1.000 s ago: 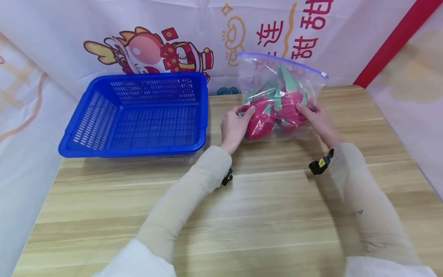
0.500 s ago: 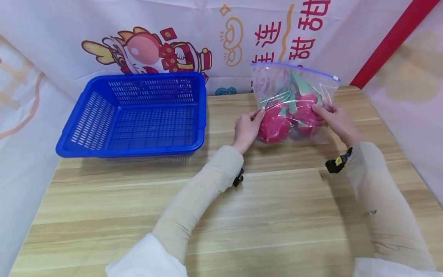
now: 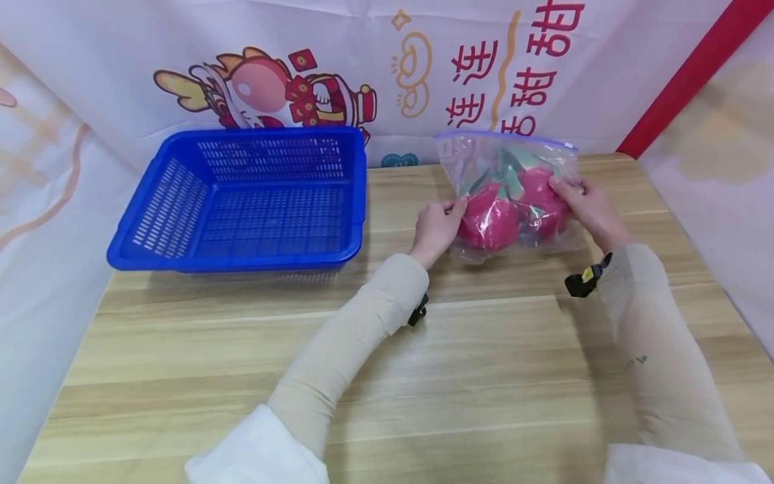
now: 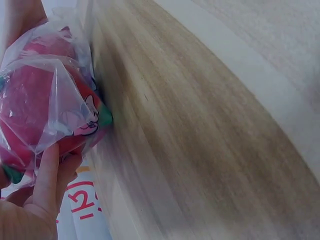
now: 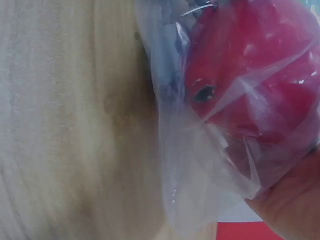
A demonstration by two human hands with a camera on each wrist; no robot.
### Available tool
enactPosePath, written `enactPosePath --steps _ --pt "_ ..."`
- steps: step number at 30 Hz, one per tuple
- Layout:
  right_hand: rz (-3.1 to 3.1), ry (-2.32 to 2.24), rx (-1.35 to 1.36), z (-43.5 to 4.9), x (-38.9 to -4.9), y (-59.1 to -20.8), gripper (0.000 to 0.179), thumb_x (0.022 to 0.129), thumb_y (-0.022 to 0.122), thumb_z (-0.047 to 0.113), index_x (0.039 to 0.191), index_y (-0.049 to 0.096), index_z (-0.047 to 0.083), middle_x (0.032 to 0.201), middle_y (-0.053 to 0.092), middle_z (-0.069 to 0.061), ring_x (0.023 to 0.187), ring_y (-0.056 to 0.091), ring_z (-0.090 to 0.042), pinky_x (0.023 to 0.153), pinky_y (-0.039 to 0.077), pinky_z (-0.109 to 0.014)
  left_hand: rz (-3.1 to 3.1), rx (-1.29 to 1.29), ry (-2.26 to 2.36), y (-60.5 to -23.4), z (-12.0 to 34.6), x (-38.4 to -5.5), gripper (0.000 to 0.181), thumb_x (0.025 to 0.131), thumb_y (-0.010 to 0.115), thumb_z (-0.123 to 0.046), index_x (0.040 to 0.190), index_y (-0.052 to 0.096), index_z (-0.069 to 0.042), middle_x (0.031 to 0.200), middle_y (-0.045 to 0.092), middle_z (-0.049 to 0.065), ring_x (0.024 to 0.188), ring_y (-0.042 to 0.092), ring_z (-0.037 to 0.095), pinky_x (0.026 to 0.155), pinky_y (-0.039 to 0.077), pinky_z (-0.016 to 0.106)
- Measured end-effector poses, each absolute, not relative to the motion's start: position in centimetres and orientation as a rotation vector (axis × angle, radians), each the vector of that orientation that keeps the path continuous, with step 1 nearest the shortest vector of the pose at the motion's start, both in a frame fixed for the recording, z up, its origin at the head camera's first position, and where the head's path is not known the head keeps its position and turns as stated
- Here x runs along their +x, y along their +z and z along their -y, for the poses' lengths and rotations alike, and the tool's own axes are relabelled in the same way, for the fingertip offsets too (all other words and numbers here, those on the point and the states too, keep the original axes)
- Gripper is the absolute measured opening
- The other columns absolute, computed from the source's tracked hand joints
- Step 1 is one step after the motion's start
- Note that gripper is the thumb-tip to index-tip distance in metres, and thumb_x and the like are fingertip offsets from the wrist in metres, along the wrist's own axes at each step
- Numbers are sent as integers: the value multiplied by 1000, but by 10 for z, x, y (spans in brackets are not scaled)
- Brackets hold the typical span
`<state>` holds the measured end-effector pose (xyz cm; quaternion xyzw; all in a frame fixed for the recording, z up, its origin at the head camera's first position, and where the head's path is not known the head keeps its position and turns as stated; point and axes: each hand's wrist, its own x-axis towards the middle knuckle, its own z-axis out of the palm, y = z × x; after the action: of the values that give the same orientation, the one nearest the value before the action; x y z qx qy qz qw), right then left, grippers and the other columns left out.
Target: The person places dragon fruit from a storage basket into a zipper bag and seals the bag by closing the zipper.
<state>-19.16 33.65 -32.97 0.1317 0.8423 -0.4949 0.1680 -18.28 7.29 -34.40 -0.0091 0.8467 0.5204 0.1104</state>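
A clear zip bag [image 3: 462, 154] with a purple top strip is at the back right of the table in the head view. Inside it are pink-red, rounded things [image 3: 492, 218] with pointed green leaves, which look like toy dragon fruits. My left hand [image 3: 437, 228] grips the bag's left side, thumb in front. On the opposite side, my right hand [image 3: 595, 212] holds the bag, its thumb pressing on the front. The left wrist view shows the fingers [image 4: 47, 180] against the crinkled plastic. Part of the right hand [image 5: 295, 200] appears beside the bag in the right wrist view.
A blue plastic basket [image 3: 238, 259] with slotted walls stands on the wooden table [image 3: 459, 376], left of the bag. Nothing shows inside it. A printed white cloth [image 3: 387, 67] hangs behind the table's back edge. Each wrist has a small black strap device [image 3: 583, 282].
Both hands have moved right with the bag, farther from the basket. The bag's zip edge has dropped lower in the head view.
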Motion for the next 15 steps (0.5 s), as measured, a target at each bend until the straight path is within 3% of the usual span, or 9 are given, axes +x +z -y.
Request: enactPosePath --steps 8,12,15 --pt "-2417 -1344 290 -333 -198 -322 101 86 36 73 153 3 4 154 21 -28 138 29 -45 116 18 -61 -2414 -19 1473 -342 -68 -189 46 101 39 -44 132 57 -15 119 67 9 91 64 17 75 52 24" --pt "-2416 -1304 287 -329 -200 -319 104 84 37 76 153 4 6 155 17 -27 140 24 -45 114 18 -63 -2340 -6 1488 -344 -64 -190 47 103 35 -41 134 55 -12 121 64 13 91 64 23 83 55 35" --pt "-2405 -1285 304 -327 -201 -318 107 82 36 78 153 1 6 156 13 -26 142 19 -45 114 16 -65 -2334 15 1445 -343 -60 -191 47 104 31 -39 133 55 -11 123 62 14 95 64 25 86 54 36"
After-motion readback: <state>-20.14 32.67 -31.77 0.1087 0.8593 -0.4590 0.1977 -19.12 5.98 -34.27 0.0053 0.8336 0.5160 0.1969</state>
